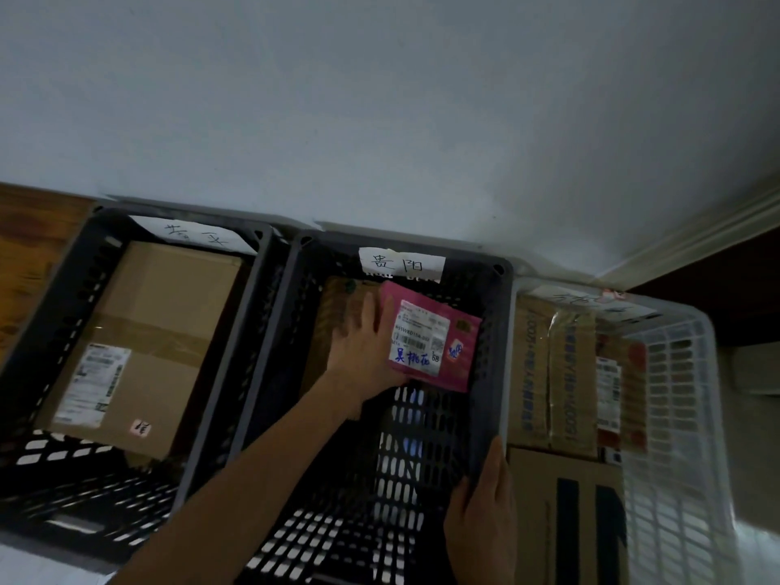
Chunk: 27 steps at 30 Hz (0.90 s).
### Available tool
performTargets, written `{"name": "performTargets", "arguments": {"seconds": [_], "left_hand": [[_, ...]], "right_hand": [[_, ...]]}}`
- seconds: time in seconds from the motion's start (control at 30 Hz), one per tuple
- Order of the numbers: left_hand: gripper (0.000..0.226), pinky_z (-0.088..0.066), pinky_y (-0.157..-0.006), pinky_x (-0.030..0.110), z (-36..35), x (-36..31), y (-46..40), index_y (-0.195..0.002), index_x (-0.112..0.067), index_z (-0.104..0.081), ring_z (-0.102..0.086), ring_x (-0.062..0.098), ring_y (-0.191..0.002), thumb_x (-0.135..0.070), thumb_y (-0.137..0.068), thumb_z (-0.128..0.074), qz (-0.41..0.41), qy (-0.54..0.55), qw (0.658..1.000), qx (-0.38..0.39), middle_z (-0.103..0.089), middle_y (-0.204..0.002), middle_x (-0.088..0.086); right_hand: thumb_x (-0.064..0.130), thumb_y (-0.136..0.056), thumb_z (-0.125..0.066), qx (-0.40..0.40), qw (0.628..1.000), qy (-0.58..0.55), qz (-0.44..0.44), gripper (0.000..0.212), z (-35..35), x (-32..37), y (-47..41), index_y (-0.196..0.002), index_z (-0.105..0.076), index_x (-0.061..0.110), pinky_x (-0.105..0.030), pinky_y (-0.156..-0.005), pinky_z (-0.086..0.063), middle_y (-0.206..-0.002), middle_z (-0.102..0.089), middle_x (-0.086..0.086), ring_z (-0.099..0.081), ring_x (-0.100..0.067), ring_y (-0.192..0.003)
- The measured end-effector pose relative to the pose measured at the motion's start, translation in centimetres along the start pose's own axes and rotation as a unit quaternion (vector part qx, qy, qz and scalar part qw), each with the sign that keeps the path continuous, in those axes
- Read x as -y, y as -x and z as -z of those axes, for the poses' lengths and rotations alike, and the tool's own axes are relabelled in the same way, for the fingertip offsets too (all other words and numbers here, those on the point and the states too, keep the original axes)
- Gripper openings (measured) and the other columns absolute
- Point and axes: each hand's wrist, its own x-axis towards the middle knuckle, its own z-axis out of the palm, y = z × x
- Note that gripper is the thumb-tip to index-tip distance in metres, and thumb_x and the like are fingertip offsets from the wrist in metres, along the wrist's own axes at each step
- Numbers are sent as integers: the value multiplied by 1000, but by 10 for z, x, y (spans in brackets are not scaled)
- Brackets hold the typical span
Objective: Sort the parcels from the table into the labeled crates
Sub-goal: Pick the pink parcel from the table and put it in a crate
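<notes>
My left hand [363,348] reaches into the middle dark crate [494,373] and holds a pink parcel [460,365] by its left edge, fingers stretched along it. The parcel bears a white shipping label with blue handwriting and hangs tilted near the crate's far right corner. A brown parcel [337,314] lies in the crate behind my hand, partly hidden. My right hand [485,521] grips the crate's right rim near the front. A white paper label [401,263] is taped to the crate's far rim.
The left dark crate [55,289] holds a large cardboard box [160,331] with a shipping label. The white crate [683,415] on the right holds several cardboard parcels. All three stand against a pale wall; wooden trim shows at far left and right.
</notes>
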Motion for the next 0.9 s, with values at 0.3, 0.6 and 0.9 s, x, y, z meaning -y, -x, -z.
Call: {"name": "performTargets", "arguments": {"seconds": [0.3,0.6,0.9], "left_hand": [[132,8,-113,73,9,-21,-44,-160,-21,5,16,52,-147,-83,-66,-64,-174,-335,925,36,18,-161,28],[118,-3,-118,68,25,-14,-59,-159,-24,-3,-10,46,-148,-81,-73,-60,-225,-243,944,10,-10,-159,28],[118,13,-119,57,26,-9,-58,-159,-23,0,4,44,-150,-81,-75,-58,-253,-184,950,14,-3,-160,27]], "right_hand": [[-7,-65,-87,-48,998,0,34,118,4,12,5,-156,-17,18,-57,-66,-61,-128,-63,-30,-71,-47,-98],[13,-82,-60,-38,999,13,25,83,16,18,-3,-153,-16,16,-53,-67,-63,-127,-65,-26,-72,-42,-101],[10,-74,-62,35,998,-36,-37,92,19,17,-8,-153,-15,16,-54,-67,-62,-126,-65,-28,-72,-44,-99]]}}
